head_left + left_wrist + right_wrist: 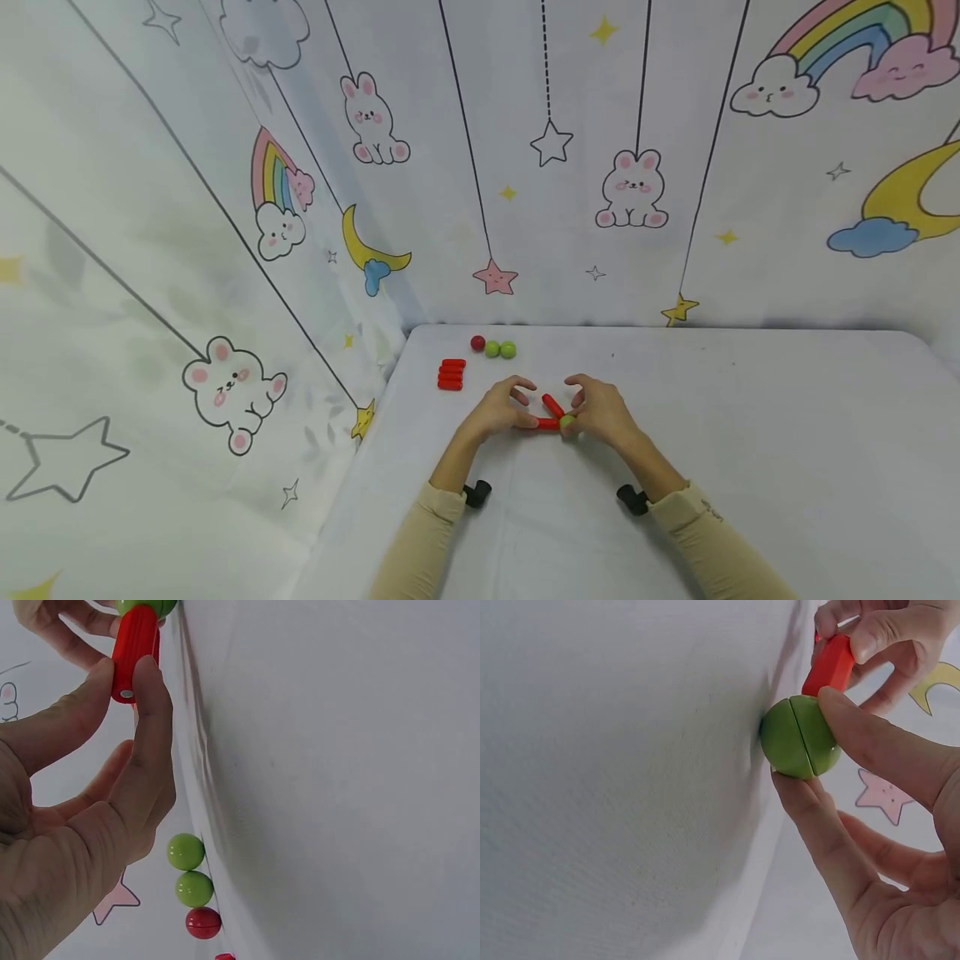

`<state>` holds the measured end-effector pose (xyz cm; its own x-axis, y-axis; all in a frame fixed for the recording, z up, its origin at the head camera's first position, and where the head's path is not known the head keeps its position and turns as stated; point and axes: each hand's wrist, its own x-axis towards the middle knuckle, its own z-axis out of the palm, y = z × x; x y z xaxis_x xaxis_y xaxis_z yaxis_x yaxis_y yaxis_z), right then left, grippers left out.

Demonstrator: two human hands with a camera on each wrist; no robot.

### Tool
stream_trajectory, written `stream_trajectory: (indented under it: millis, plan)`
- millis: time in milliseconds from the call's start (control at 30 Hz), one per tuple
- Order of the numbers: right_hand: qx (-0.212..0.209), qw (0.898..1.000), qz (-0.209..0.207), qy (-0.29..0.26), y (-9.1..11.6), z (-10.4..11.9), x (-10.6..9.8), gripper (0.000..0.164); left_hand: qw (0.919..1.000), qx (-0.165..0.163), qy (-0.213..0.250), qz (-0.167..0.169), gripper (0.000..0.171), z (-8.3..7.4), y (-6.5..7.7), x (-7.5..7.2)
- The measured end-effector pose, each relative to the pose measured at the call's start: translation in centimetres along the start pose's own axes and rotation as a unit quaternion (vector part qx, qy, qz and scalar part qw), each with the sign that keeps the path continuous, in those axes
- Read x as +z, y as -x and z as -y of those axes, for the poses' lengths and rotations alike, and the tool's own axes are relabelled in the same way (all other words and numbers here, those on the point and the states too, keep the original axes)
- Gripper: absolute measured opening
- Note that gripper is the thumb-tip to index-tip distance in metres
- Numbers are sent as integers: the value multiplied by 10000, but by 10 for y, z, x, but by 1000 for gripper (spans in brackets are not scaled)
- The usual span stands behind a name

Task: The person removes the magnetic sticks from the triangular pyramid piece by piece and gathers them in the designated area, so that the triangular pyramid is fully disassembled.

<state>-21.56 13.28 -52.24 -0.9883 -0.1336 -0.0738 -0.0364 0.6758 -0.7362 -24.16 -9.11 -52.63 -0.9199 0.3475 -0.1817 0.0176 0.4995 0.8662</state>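
Thumb and fingertip of my left hand (501,408) pinch the outer end of a red rod (548,424). A small silvery disc sits in that end of the rod (135,656) in the left wrist view. Its other end meets a green ball (567,423), which my right hand (602,410) pinches. Seen from the right wrist, the ball (799,739) has a seam round it and is held between thumb and fingers. A second red rod (553,405) slants away behind the ball; whether it touches the ball cannot be told.
Several red rods (451,375) lie stacked side by side at the left of the white table (750,450). Behind them sit a red ball (477,342) and two green balls (500,349) in a row. A patterned curtain (570,250) stands along the back and left.
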Motion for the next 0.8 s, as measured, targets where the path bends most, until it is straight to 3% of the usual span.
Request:
stream_trajectory:
  millis: [367,800]
  plan:
    - [-39,9999,158,-58,7,11,9,92,9994,-157,302,98,63,6,8,-11]
    - [-201,9998,-13,27,7,12,9,94,9980,-69,604,157,60,12,10,-18]
